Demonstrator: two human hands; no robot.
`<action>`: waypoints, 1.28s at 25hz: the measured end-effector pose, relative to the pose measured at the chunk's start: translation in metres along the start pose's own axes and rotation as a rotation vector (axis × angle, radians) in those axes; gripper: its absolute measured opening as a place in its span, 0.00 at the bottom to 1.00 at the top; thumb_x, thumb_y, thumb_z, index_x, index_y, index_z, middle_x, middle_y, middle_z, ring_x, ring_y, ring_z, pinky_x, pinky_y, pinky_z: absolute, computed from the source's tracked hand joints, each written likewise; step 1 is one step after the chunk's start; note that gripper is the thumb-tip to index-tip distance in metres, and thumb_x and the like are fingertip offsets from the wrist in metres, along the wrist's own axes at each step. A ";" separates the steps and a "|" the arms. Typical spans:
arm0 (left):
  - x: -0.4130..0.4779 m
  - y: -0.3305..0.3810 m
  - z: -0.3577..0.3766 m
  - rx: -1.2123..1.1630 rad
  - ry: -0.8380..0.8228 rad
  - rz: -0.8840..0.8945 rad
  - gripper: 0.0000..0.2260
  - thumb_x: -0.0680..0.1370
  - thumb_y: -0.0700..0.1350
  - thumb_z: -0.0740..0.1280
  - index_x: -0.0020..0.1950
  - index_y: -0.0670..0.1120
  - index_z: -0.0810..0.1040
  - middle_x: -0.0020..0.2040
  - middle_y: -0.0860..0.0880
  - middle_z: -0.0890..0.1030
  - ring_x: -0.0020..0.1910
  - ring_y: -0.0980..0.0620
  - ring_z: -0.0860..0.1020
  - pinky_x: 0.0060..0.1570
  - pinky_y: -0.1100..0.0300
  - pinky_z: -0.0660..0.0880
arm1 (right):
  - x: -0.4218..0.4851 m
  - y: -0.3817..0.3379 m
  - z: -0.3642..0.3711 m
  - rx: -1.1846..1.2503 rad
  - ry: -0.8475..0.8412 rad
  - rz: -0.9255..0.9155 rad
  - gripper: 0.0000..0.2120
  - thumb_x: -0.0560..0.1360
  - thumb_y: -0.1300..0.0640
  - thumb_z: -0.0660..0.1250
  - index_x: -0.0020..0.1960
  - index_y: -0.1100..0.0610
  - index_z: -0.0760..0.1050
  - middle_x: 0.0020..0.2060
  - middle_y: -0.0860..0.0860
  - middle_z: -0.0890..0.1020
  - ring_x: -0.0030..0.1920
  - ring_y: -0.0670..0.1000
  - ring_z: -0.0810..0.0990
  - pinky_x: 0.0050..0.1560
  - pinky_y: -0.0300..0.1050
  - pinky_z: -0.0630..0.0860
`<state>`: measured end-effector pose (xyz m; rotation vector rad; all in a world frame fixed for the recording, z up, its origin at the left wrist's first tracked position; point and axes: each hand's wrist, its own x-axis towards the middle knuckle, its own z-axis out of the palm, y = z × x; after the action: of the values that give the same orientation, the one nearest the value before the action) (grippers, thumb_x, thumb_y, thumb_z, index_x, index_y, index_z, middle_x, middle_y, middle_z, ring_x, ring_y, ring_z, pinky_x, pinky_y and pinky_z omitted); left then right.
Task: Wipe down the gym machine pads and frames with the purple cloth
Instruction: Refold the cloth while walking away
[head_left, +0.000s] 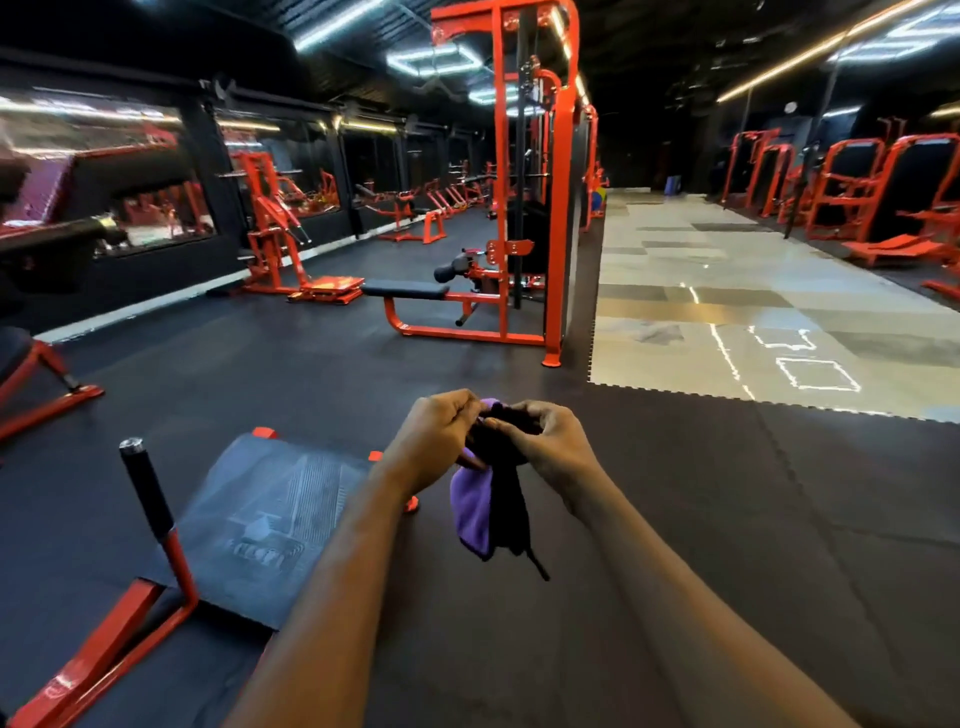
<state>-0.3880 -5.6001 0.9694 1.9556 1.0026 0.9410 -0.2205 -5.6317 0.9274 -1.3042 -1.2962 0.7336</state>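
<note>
We hold the purple cloth (470, 506) bunched between both hands: our left hand (435, 441) curls its fingers round the top of the bundle and our right hand (551, 448) pinches it from the other side, while the purple fold hangs below the grip beside a black strip of fabric (508, 512). Just left of the grip and lower lies a black ribbed footplate (270, 514), with a black-gripped post (145, 488) further left. Well beyond the grip stands a red cable tower (561, 171) with its black padded bench (405, 288).
</note>
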 end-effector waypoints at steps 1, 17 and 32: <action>0.017 -0.002 -0.004 -0.027 -0.021 -0.016 0.11 0.83 0.35 0.58 0.48 0.40 0.78 0.39 0.40 0.79 0.36 0.42 0.81 0.39 0.46 0.83 | 0.022 0.004 -0.002 0.000 -0.011 -0.009 0.16 0.66 0.46 0.78 0.47 0.55 0.84 0.41 0.54 0.87 0.46 0.57 0.87 0.49 0.55 0.83; 0.387 -0.212 -0.091 0.329 0.132 -0.058 0.07 0.78 0.36 0.68 0.52 0.47 0.79 0.42 0.54 0.80 0.37 0.65 0.76 0.39 0.73 0.69 | 0.445 0.127 0.035 -0.005 -0.125 0.202 0.09 0.73 0.65 0.63 0.39 0.52 0.75 0.36 0.49 0.78 0.42 0.50 0.75 0.44 0.45 0.70; 0.800 -0.372 -0.121 0.253 0.578 -0.063 0.04 0.84 0.38 0.58 0.57 0.40 0.70 0.42 0.49 0.78 0.38 0.51 0.75 0.33 0.69 0.67 | 0.900 0.242 0.115 0.088 -0.134 0.031 0.06 0.85 0.54 0.58 0.54 0.53 0.72 0.43 0.48 0.79 0.41 0.45 0.75 0.40 0.38 0.72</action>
<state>-0.2697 -4.7183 0.9287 1.8704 1.5595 1.4452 -0.0772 -4.7041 0.9086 -1.2236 -1.3374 0.9023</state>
